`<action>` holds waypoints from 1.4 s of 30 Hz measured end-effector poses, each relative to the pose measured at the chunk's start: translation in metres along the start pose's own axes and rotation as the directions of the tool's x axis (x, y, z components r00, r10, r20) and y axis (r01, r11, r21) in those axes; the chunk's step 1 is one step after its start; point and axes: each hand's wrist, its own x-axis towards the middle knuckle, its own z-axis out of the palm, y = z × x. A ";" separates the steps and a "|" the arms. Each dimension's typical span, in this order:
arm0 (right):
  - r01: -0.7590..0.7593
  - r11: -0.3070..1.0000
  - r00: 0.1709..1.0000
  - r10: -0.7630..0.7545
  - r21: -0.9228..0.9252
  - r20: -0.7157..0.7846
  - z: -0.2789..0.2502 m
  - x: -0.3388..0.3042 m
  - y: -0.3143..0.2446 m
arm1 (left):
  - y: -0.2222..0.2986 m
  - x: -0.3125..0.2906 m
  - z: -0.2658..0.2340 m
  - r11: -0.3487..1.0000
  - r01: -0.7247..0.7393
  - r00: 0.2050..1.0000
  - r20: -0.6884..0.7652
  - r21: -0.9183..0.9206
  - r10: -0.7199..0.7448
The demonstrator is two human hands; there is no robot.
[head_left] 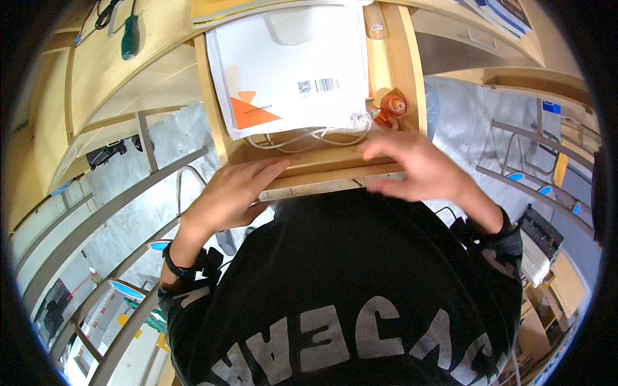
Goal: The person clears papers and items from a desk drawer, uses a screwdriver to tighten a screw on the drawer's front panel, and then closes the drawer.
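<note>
A pulled-out wooden drawer (335, 178) lies in front of my body. My left hand (233, 192) grips its front panel near the left corner, fingers over the top edge and thumb below. At the right end, my right hand (425, 168) straddles the same panel, fingers on the inner side and thumb outside; it is slightly blurred. Inside the drawer, a white packet with an orange corner (290, 77) covers most of the bottom. A white cable (293, 138) loops out beneath it. Beside the packet, near my right fingers, is a translucent orange object (393, 106) with a round end.
On the desktop at upper left lies a green-handled screwdriver (130, 38). Books (505, 14) rest at upper right, above another drawer's metal handle (481, 40). Metal frame bars (147, 145) stand over the grey floor on both sides. A black-and-white device (539, 248) is at far right.
</note>
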 end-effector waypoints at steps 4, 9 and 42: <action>-0.149 0.720 0.899 0.384 0.678 -0.211 -0.032 0.035 0.025 | -0.004 -0.011 -0.021 0.987 0.037 0.970 -0.233 -0.157 -0.073; -0.350 0.492 0.794 0.607 0.797 -0.026 -0.046 0.077 0.058 | -0.022 -0.007 -0.043 0.962 0.250 0.849 -0.502 0.111 -0.163; -0.106 0.050 0.920 0.383 0.993 0.080 -0.014 0.125 0.021 | -0.070 -0.022 -0.003 0.910 0.044 0.659 -0.673 -0.413 -0.337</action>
